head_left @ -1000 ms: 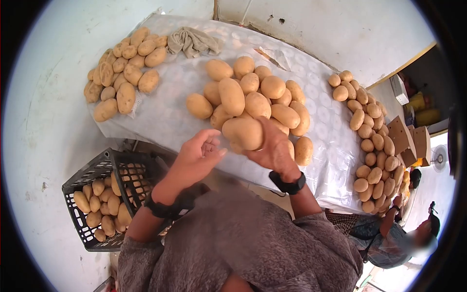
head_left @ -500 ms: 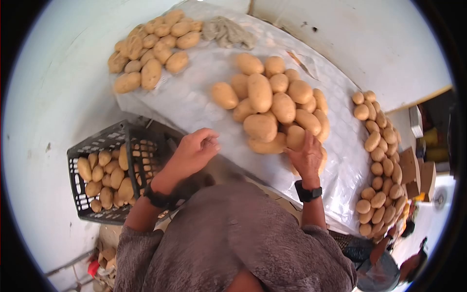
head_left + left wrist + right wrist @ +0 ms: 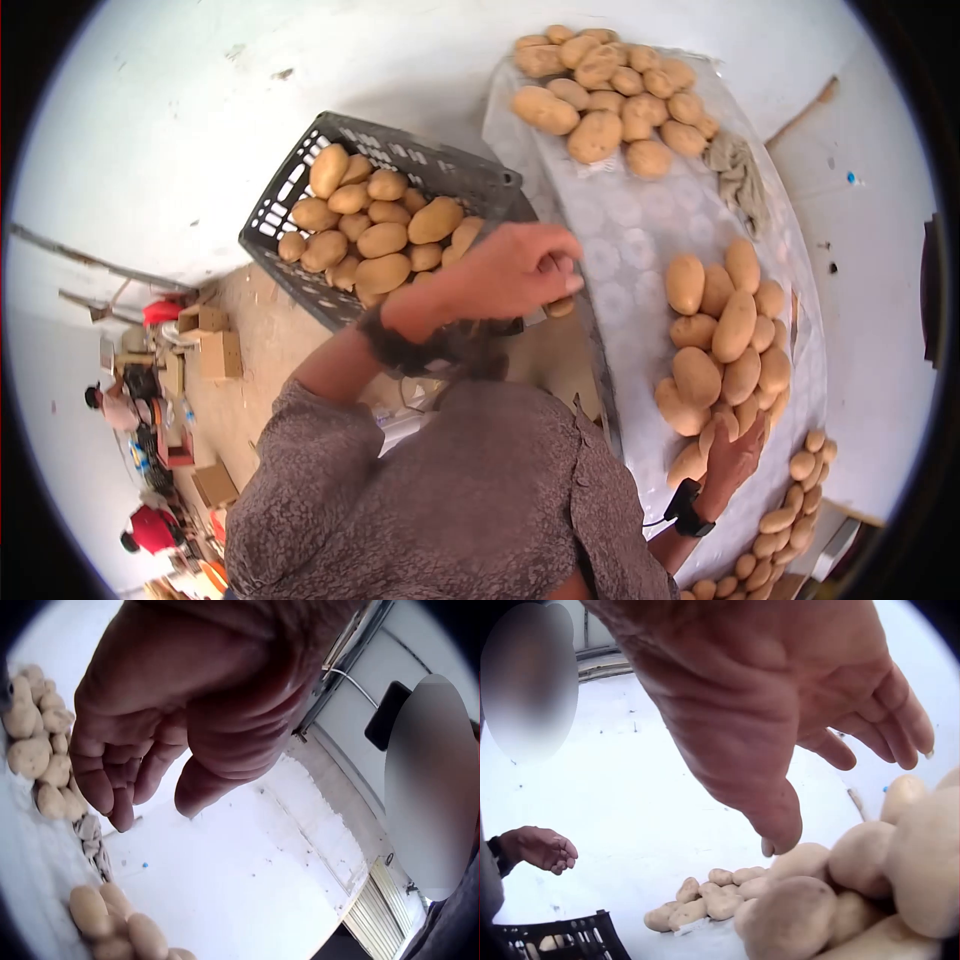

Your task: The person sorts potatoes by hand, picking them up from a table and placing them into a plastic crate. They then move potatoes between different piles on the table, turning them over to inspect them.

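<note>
My left hand [image 3: 510,270] hangs in the air in front of the black crate, beside the table edge. Its fingers curl loosely and hold nothing, as the left wrist view also shows. My right hand [image 3: 735,455] is at the near end of the middle potato pile [image 3: 735,328]. In the right wrist view its thumb and fingers are spread apart just above a brownish potato [image 3: 791,919], with nothing between them. Several potatoes [image 3: 380,240] lie inside the crate [image 3: 425,158].
A plastic-covered table [image 3: 620,285] bears another potato heap [image 3: 630,95] at its far end, with a crumpled grey cloth [image 3: 738,180] beside it. More potatoes [image 3: 775,535] lie at the lower right. Cardboard boxes [image 3: 220,355] and other people are farther off at left.
The head view has swung left toward the crate. My right hand, which held a large potato at the pile's front, has let it go and is spread over the pile. My left hand stays loosely curled.
</note>
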`<action>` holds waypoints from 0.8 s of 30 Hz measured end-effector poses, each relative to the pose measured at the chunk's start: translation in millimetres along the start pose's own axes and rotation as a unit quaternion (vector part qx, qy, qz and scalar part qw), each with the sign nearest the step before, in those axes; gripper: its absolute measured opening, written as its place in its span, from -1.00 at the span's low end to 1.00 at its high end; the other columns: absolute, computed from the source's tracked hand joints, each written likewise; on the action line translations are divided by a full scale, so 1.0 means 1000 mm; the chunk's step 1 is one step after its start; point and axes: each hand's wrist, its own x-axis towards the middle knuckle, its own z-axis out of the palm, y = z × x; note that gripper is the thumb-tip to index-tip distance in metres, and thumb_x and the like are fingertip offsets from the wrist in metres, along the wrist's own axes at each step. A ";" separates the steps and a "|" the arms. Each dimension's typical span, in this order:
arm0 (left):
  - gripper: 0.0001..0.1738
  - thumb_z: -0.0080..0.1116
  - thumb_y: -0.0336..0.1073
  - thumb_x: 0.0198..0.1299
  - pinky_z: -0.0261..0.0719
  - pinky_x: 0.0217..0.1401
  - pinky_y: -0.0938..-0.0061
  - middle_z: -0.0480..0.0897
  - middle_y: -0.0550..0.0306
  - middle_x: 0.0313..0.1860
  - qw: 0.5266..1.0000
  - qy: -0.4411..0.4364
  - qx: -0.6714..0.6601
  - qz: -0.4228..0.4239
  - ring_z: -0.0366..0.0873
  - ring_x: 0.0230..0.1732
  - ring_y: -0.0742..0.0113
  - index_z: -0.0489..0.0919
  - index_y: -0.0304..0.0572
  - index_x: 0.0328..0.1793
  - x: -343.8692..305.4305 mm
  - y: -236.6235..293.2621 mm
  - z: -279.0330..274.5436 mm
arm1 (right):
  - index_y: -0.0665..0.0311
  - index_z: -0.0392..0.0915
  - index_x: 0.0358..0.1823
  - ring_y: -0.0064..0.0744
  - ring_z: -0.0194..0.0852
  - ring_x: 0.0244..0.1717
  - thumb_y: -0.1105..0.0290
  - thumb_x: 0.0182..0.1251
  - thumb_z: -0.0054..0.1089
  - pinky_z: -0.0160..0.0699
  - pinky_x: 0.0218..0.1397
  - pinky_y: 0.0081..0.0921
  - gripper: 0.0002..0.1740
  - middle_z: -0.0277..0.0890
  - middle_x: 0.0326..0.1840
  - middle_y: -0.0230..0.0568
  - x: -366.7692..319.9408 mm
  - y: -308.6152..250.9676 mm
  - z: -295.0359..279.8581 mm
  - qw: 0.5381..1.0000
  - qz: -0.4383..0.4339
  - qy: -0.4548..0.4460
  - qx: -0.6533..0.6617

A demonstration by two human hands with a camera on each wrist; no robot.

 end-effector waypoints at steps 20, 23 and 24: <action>-0.54 0.24 -0.18 0.23 0.54 -0.06 0.48 0.64 0.09 -0.13 0.907 0.346 0.089 -0.225 0.55 -0.11 0.39 0.55 -0.41 0.11 -0.115 -0.103 -0.252 | 0.42 0.39 0.21 0.15 0.52 0.07 0.38 0.11 0.40 0.56 0.07 -0.16 -0.37 0.50 0.11 0.17 0.047 -0.344 0.014 0.757 -0.547 -0.146 0.325; -0.44 0.27 -0.14 0.18 0.56 0.02 0.39 0.63 -0.07 -0.05 0.885 0.352 0.133 -0.275 0.56 -0.04 0.22 0.51 -0.43 0.18 -0.107 -0.155 -0.259 | 0.40 0.39 0.16 0.15 0.50 0.07 0.37 0.09 0.39 0.56 0.06 -0.13 -0.40 0.49 0.07 0.15 0.030 -0.392 0.018 0.713 -0.591 -0.176 0.333; -0.42 0.28 -0.12 0.18 0.57 0.05 0.36 0.62 -0.13 -0.02 0.883 0.350 0.151 -0.275 0.57 -0.01 0.17 0.50 -0.43 0.20 -0.105 -0.171 -0.260 | 0.39 0.40 0.12 0.13 0.50 0.05 0.37 0.08 0.38 0.56 0.04 -0.14 -0.43 0.49 0.03 0.12 0.024 -0.404 0.021 0.699 -0.609 -0.189 0.325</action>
